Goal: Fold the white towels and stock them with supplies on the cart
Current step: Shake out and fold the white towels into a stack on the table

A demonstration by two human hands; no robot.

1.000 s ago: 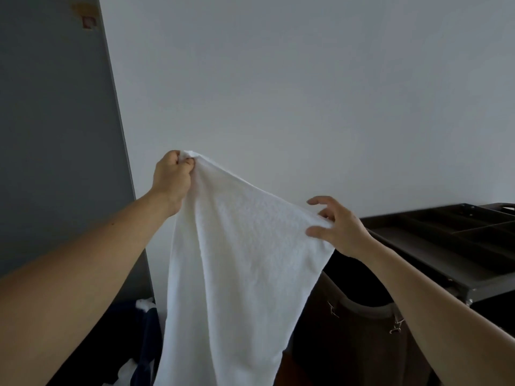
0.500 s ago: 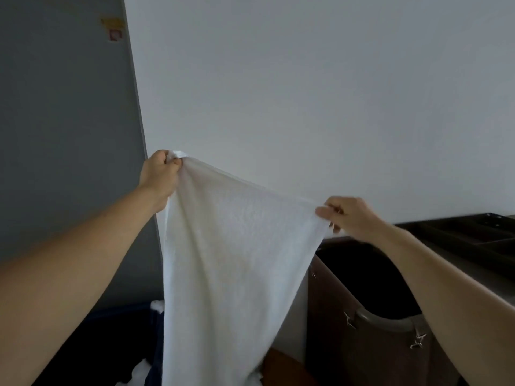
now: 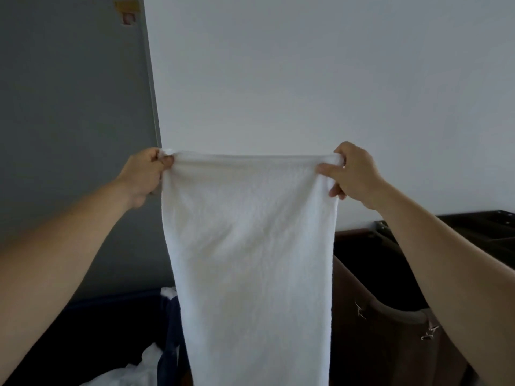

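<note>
The left hand [image 3: 145,174] pinches one top corner of the white towel [image 3: 250,260]; the right hand [image 3: 352,174] pinches the other; the towel hangs straight down.

Your right hand [image 3: 351,174] went from open-fingered to pinching the towel [image 3: 250,246] corner, rose level with your left hand [image 3: 146,174]. Top edge between them now taut and horizontal, not sloping.

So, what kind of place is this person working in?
Probably a hotel housekeeping area: a dark service cart with a brown bag at right, white linen in a dark bin lower left, and a white towel held up.
</note>
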